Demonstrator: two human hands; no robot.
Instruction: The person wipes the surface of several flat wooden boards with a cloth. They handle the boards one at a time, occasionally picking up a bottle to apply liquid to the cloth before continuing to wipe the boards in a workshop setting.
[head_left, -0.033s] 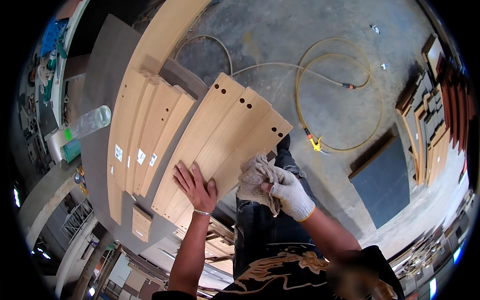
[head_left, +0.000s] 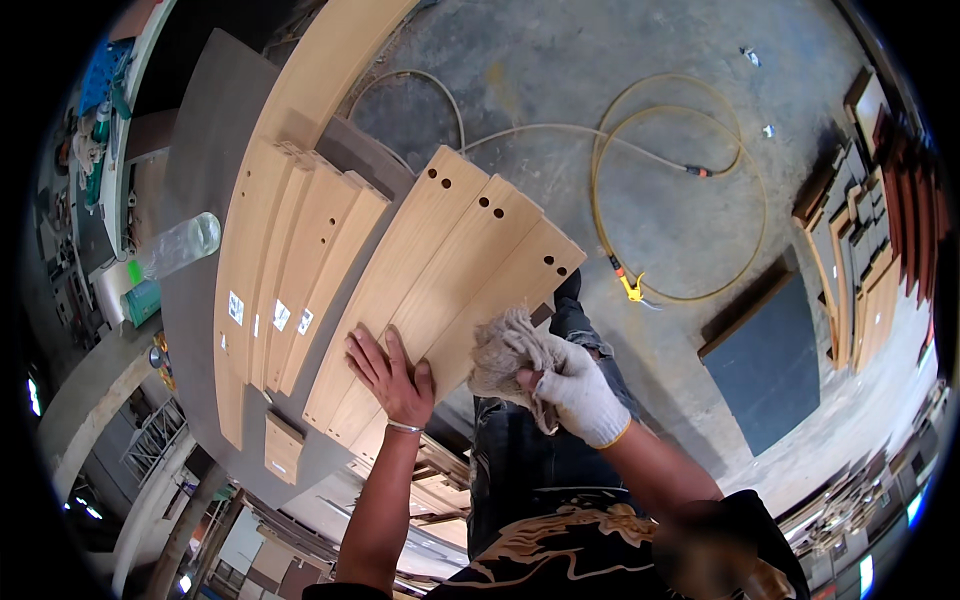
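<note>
Three light wooden boards [head_left: 440, 275] lie side by side before me, with pairs of dark holes at their far ends. My bare left hand [head_left: 395, 378] rests flat on them near their close end, fingers spread. A white work glove covers most of my right hand [head_left: 580, 395], which grips a crumpled grey-beige rag [head_left: 510, 355]. The rag is at the right edge of the nearest board; whether it presses on the wood is hard to tell. More wooden boards [head_left: 290, 270], some with white labels, lie to the left on a dark grey tabletop [head_left: 200, 300].
A small wood piece [head_left: 284, 447] and a clear plastic bottle [head_left: 185, 245] are at the left. On the concrete floor lies a coiled yellowish air hose [head_left: 597, 190] with a yellow blow gun [head_left: 632, 288]. A dark panel [head_left: 765, 360] and stacked boards [head_left: 860, 250] are at the right.
My right hand and the rag have shifted slightly left, toward the nearest board. My left hand stays in place on the boards.
</note>
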